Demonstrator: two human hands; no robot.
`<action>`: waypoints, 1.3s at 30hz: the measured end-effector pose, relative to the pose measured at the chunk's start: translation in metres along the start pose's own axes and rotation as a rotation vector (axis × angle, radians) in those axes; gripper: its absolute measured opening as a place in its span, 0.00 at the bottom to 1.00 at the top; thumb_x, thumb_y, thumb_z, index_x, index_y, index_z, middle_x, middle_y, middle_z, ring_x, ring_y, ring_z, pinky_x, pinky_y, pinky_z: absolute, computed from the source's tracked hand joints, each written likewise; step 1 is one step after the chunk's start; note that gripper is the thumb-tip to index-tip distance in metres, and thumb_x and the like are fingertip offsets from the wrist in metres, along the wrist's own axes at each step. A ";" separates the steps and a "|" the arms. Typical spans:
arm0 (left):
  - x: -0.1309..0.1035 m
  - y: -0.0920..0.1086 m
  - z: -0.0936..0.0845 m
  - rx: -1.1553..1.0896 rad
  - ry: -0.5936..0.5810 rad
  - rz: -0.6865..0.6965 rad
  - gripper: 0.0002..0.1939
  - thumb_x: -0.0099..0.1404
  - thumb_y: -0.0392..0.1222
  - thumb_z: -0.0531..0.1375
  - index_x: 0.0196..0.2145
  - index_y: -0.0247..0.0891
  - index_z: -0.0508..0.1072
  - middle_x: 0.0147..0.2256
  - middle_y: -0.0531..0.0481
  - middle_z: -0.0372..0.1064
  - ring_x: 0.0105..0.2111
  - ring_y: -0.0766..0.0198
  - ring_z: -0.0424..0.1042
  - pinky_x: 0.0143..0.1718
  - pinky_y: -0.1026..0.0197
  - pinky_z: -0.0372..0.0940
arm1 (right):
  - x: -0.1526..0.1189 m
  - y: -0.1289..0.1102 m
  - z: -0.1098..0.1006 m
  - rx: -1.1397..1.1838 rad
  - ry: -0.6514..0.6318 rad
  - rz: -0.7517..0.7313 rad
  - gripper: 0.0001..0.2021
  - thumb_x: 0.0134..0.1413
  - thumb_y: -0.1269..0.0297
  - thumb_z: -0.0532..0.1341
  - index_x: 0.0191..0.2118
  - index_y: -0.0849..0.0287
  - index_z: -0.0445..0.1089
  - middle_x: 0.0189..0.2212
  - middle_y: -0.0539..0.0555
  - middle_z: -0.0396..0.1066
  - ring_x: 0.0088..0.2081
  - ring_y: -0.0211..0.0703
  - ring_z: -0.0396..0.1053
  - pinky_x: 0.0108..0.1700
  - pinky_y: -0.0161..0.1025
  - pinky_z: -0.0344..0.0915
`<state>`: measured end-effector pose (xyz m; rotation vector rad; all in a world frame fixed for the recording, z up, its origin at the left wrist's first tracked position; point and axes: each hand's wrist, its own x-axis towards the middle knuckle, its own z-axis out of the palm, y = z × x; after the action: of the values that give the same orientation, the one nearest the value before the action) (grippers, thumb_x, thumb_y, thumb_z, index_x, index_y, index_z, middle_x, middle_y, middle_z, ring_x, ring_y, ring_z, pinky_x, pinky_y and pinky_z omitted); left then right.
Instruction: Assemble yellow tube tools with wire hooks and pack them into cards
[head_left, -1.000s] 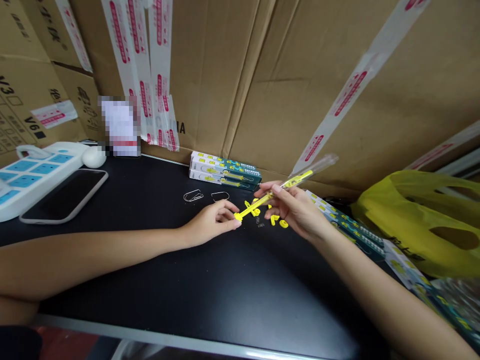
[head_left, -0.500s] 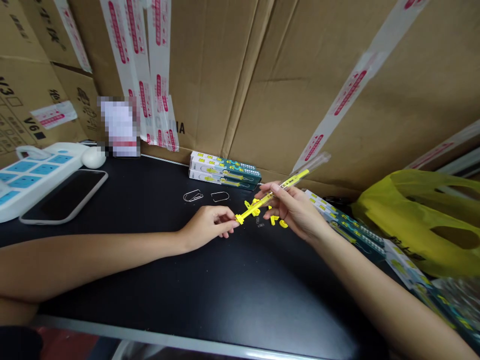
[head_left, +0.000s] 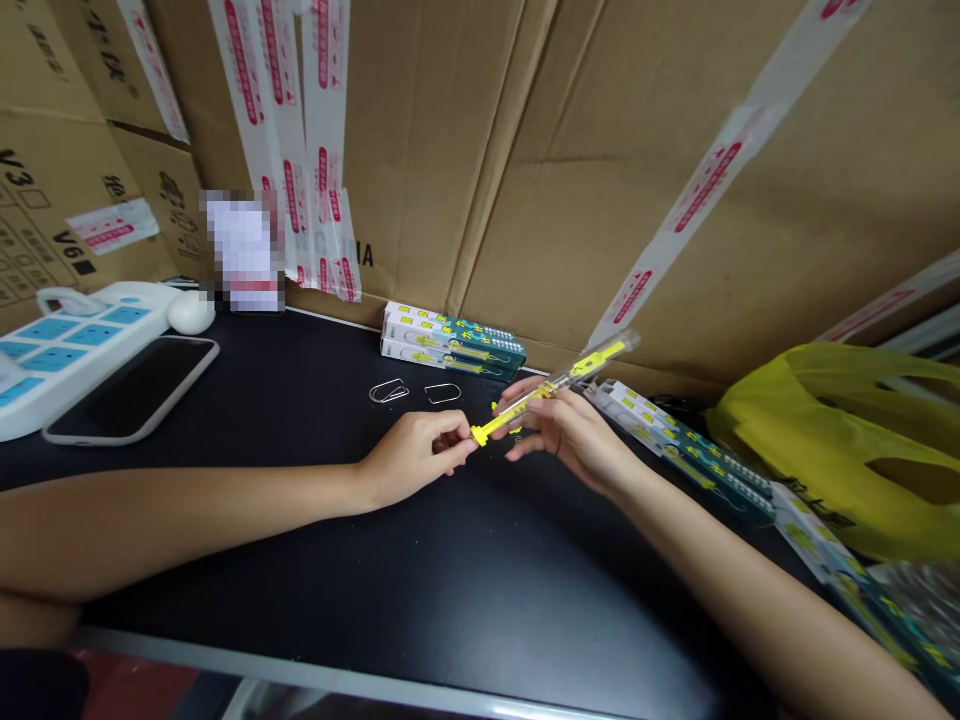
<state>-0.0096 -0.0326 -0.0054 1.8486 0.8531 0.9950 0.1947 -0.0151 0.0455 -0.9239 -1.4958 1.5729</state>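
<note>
The fingertips of my left hand (head_left: pixel 412 450) pinch the lower end of a yellow spring scale rod (head_left: pixel 489 428). A clear plastic tube (head_left: pixel 626 345) surrounds much of the rod, slanting up to the right. My right hand (head_left: pixel 577 425) is closed on this tube about midway, with some fingers behind it. The rod's yellow upper part shows inside the tube. Small yellow pieces on the table are mostly hidden behind the right hand. Two bent metal wire pieces (head_left: pixel 442 394) lie beyond my left hand.
Printed spring scale boxes (head_left: pixel 450 345) are stacked against the cardboard wall (head_left: pixel 420 150). More boxes (head_left: pixel 690 450) line the right side, by a yellow plastic bag (head_left: pixel 832 440). At left are a phone (head_left: pixel 135 390) and a white power strip (head_left: pixel 82 330).
My right hand has moved down and left, and the clear tube has slid along the rod toward my left hand. The left hand keeps its pinch. The loose yellow pieces are now more hidden.
</note>
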 end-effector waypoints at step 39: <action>-0.003 0.002 -0.004 0.244 -0.063 0.071 0.07 0.64 0.39 0.53 0.29 0.36 0.67 0.25 0.56 0.65 0.24 0.71 0.65 0.27 0.69 0.58 | -0.001 0.036 0.017 -0.020 0.028 -0.009 0.14 0.50 0.55 0.64 0.32 0.61 0.62 0.21 0.48 0.70 0.20 0.35 0.70 0.18 0.32 0.72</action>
<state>-0.0143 -0.0342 -0.0035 2.1180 0.9084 0.9028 0.1789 -0.0244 0.0106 -0.9457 -1.4966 1.5354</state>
